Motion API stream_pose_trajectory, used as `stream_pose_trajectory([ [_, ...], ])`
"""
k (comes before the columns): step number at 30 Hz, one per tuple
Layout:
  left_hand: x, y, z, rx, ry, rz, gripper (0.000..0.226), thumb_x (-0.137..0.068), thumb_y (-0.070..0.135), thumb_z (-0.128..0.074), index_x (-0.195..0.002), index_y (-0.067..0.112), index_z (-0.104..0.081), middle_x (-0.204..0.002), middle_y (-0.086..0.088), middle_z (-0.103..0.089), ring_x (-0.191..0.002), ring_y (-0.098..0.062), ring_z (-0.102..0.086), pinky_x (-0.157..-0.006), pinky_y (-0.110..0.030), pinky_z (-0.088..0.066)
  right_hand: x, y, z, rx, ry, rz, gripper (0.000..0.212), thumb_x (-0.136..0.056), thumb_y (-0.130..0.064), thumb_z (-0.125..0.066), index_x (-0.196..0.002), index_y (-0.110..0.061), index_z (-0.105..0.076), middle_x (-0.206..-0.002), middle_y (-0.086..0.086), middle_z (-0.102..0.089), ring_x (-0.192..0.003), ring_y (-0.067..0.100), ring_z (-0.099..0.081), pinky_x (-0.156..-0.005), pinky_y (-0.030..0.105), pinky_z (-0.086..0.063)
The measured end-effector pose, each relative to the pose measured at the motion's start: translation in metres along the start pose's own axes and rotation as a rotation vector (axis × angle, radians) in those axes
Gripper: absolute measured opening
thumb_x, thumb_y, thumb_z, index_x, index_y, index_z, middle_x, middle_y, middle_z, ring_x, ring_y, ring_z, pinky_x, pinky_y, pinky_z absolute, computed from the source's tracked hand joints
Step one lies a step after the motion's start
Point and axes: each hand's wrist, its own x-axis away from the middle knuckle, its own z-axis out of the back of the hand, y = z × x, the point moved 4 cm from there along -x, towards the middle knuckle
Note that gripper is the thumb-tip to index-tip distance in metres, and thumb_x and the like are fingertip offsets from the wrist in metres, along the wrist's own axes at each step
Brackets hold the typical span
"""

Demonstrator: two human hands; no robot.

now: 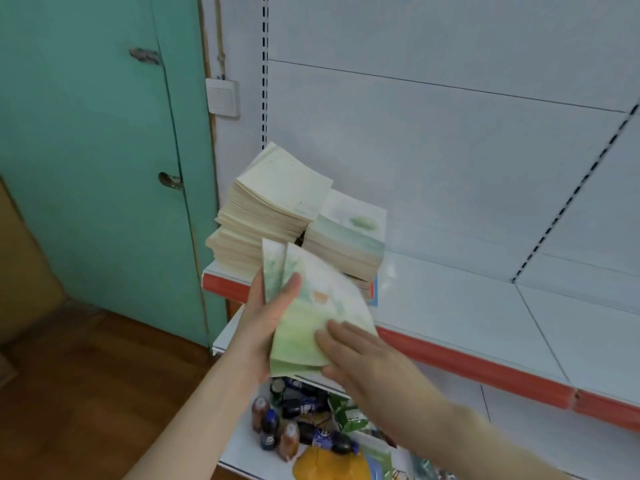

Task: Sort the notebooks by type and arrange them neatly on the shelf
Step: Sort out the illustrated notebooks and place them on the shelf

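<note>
While our left hand [266, 317] grips the green notebooks [311, 306] just before the shelf [467, 306], our right hand [360, 355] lies flat on them; we should square edges first.

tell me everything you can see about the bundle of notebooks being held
The bundle of notebooks is a thin sheaf of soft paper covers, pale green washed with cream and one small orange mark. It is tilted and fanned, two upper corners splitting apart. The left hand has it in its grip from the left side, thumb on the front cover; the right hand lies flat on its lower right. It is held in front of the shelf edge, below the two stacks.
</note>
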Motion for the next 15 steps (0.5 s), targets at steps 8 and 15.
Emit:
stream_pose_trajectory([
  [8,0.010,0.007,0.029,-0.051,0.115,-0.006,0.059,-0.085,-0.003,-0.056,-0.128,0.038,-0.047,-0.111,-0.004,-0.066,-0.094,-0.030,-0.066,-0.069,-0.043,-0.054,-0.095,0.107,0.013,-0.259,0.067,-0.333,0.048,-0.097,-0.034,-0.042,-0.141,-0.015,-0.037,-0.149,0.001,-0.035,-0.137,0.016,-0.030,-0.108,0.024,-0.022],
  [15,0.015,0.020,0.035,-0.058,0.144,-0.055,0.057,-0.087,-0.001,-0.054,-0.126,0.039,-0.046,-0.111,-0.002,-0.065,-0.095,-0.027,-0.065,-0.066,-0.040,-0.054,-0.145,0.140,-0.022,-0.125,-0.013,-0.366,0.039,-0.099,-0.034,-0.035,-0.128,-0.009,-0.045,-0.130,0.011,-0.049,-0.119,0.029,-0.045,-0.094,0.034,-0.035],
])
